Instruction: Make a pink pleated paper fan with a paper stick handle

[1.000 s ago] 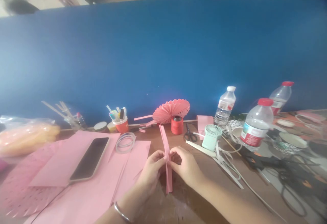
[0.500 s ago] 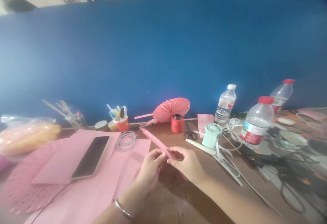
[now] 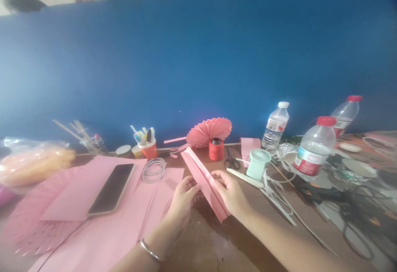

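Gripping folded pink paper [image 3: 203, 182]: left hand [image 3: 182, 197], right hand [image 3: 231, 194], over brown tabletop [image 3: 201, 241] before blue panel [image 3: 198, 57]

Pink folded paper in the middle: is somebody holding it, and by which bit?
Yes, the pink folded paper is held around the middle of its length: left grip on its left long edge, right grip on its right.

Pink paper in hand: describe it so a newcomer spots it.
Below the blue panel is a brown table. At its near middle, the left hand and right hand hold a folded pink paper slanting from upper left to lower right. Unlike the flat pink sheets and the pleated pink fan behind, it is a narrow, held strip.
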Tool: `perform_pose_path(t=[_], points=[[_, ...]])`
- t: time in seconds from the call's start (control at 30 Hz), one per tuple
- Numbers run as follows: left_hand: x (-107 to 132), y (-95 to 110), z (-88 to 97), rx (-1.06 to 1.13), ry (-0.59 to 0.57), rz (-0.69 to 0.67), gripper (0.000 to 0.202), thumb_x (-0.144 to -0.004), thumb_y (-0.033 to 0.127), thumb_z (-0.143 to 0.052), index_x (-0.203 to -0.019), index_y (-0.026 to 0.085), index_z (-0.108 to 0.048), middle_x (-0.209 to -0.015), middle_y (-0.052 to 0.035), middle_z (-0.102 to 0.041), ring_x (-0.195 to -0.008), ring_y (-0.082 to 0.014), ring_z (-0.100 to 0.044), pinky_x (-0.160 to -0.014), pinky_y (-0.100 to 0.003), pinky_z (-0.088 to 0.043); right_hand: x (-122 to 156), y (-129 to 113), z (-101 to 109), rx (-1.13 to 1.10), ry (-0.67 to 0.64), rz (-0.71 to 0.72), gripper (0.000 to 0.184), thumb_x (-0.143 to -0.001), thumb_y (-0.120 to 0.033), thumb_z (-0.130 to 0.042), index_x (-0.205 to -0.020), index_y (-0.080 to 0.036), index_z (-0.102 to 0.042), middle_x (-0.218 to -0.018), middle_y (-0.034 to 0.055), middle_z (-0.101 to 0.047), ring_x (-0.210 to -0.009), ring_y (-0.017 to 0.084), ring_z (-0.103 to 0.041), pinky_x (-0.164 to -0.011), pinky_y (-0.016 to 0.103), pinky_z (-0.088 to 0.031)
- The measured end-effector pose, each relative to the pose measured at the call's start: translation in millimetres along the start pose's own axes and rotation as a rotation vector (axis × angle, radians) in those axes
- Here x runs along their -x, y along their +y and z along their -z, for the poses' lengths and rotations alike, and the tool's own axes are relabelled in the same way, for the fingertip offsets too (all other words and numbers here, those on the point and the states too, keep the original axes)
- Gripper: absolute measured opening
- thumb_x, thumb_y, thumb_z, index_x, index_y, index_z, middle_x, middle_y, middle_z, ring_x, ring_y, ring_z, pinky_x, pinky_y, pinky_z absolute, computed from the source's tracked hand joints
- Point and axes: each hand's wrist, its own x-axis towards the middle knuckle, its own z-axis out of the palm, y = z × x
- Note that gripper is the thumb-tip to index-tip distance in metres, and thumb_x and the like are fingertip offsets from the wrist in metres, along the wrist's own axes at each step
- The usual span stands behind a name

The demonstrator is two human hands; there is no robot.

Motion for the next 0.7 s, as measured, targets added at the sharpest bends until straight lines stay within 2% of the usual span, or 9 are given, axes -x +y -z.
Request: perform_pose_path(t=[0.17,0.37,0.53,0.63,0.7], points=[[-0.2,1.9,1.6,0.039,-0.004,0.037,0.025,-0.073,0.022,-0.063,-0.095,0.013,-0.055,-0.091,-0.0091,-0.064,-0.073,-0.0162,-0.063,-0.068,-0.028,-0.051,-3.8,3.7,1.3,-0.176,-0.043,-0.053,0.018,-0.08,-0.027,-0.049,-0.096,-0.02,-0.051,-0.083,0.0025,-0.065,-0.087,0.021,-0.06,-0.075,0.032,-0.045],[-1.3,-0.8,5.7,0.099,-0.032,0.041,0.02,-0.075,0.02,-0.061,-0.093,0.014,-0.055,-0.088,-0.0064,-0.064,-0.071,-0.0132,-0.062,-0.068,-0.026,-0.049,-4.1,3.4,2.1,-0.414,-0.075,-0.177,0.014,-0.075,-0.025,-0.057,-0.086,-0.019,-0.055,-0.08,0.0014,-0.062,-0.077,0.018,-0.058,-0.072,0.03,-0.043],[-2.2,-0.9,7.9,0.091,-0.011,0.035,0.015,-0.075,0.02,-0.06,-0.089,0.014,-0.057,-0.084,-0.0053,-0.065,-0.071,-0.014,-0.062,-0.068,-0.027,-0.049,-5.3,6.4,1.6,-0.522,-0.115,-0.218,0.014,-0.066,-0.024,-0.066,-0.074,-0.017,-0.057,-0.071,-0.0011,-0.06,-0.067,0.014,-0.055,-0.064,0.025,-0.041],[-1.8,0.7,6.6,0.093,0.008,0.035,0.015,-0.075,0.023,-0.06,-0.087,0.016,-0.057,-0.078,-0.0028,-0.065,-0.067,-0.0137,-0.061,-0.066,-0.027,-0.048,-5.2,6.3,0.7,-0.544,-0.121,-0.23,0.016,-0.063,-0.023,-0.068,-0.073,-0.017,-0.058,-0.07,-0.0011,-0.059,-0.064,0.013,-0.054,-0.062,0.025,-0.041],[-0.7,2.4,4.0,0.065,-0.004,0.03,0.019,-0.073,0.025,-0.062,-0.09,0.016,-0.058,-0.08,-0.0032,-0.066,-0.069,-0.0151,-0.062,-0.069,-0.028,-0.048,-4.4,4.9,0.0,-0.534,-0.137,-0.232,0.015,-0.063,-0.023,-0.068,-0.073,-0.016,-0.06,-0.071,-0.0005,-0.059,-0.065,0.014,-0.054,-0.063,0.025,-0.042]])
